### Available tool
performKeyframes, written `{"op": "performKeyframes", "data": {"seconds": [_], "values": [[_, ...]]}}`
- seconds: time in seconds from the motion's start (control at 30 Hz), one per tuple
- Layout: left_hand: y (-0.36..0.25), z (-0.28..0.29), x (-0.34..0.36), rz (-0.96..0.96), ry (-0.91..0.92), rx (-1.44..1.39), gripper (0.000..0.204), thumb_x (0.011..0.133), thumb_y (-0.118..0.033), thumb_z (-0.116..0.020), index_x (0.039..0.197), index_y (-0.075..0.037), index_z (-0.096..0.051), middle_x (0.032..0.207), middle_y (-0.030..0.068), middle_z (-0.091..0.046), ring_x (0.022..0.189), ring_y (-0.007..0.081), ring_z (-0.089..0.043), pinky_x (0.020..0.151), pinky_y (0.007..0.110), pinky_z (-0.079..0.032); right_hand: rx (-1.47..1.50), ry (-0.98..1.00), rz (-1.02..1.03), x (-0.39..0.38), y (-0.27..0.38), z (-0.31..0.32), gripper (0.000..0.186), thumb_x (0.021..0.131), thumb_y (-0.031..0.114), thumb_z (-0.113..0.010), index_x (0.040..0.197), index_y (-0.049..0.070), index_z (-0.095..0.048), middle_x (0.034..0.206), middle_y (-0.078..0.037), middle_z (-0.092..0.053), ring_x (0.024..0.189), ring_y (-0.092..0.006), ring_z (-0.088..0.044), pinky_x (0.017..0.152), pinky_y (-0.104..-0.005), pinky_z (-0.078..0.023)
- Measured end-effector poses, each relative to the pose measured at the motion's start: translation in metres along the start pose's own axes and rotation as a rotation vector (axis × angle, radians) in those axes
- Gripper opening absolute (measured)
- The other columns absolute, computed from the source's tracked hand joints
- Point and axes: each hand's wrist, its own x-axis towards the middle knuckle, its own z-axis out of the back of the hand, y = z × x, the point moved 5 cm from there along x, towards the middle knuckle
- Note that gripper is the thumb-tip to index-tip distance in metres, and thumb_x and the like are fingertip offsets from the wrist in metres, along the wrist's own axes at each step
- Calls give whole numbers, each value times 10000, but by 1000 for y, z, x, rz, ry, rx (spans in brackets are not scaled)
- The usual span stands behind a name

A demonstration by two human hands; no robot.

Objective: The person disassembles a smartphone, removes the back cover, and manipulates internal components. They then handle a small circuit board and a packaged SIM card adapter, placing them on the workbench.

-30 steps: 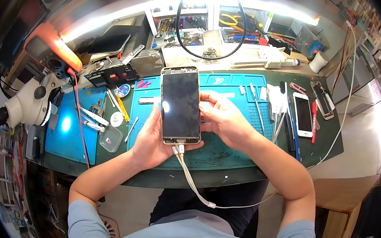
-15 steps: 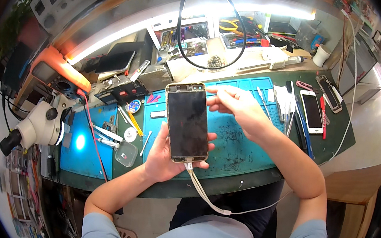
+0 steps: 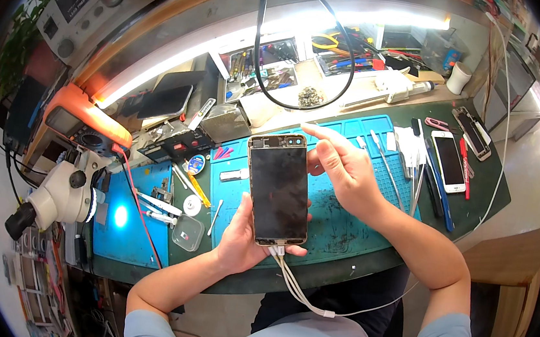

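My left hand (image 3: 237,237) is closed round a phone (image 3: 275,195) with a dark screen, exposed parts at its top and a gold-coloured rim. A white multi-lead cable (image 3: 300,291) plugs into its bottom end. Beside the phone's upper right corner, my right hand (image 3: 342,166) has its index finger stretched out and nothing visibly held; whether its fingertips touch the rim is unclear. Both hands are above a blue silicone mat (image 3: 349,221) on a dark green bench top.
A white microscope (image 3: 66,194), orange multimeter (image 3: 86,121) and smaller blue mat (image 3: 120,238) stand left. Tools (image 3: 442,198), a white phone (image 3: 449,160) and an opened phone frame (image 3: 472,133) lie right. Tool trays (image 3: 257,63) line the back, under a hanging black cable (image 3: 260,37).
My right hand has let go of the phone's right edge and risen to its top corner. The whole view has shifted, so the bench sits lower and further right in the picture.
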Motion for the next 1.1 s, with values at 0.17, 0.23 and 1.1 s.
{"op": "performKeyframes", "data": {"seconds": [0.17, 0.23, 1.1], "values": [[-2, -6, 1, 10, 14, -26, 649, 1054, -526, -166, 1547, -110, -233, 1517, 183, -359, 1354, 339, -442, 978, 592, -508, -67, 38, 36, 0, 3, 0, 311, 1026, 138, -511, 1300, 15, -593, 864, -65, -701, 804, -121, -666, 750, -277, -543], [-2, -7, 1, 6, 22, -28, 646, 1055, -518, -173, 1548, -104, -230, 1518, 183, -360, 1354, 339, -442, 985, 593, -503, 15, 81, -4, -1, 1, 0, 326, 1017, 112, -520, 1325, 17, -568, 869, -64, -699, 806, -117, -667, 749, -275, -543], [-1, -8, -1, -1, 28, 4, 662, 1030, -496, -342, 1549, -112, -196, 1519, 175, -343, 1363, 337, -431, 994, 589, -501, 246, 139, -138, 0, -2, -5, 383, 1012, 122, -529, 1388, 53, -506, 871, -21, -647, 748, -81, -574, 706, -255, -486]]}}
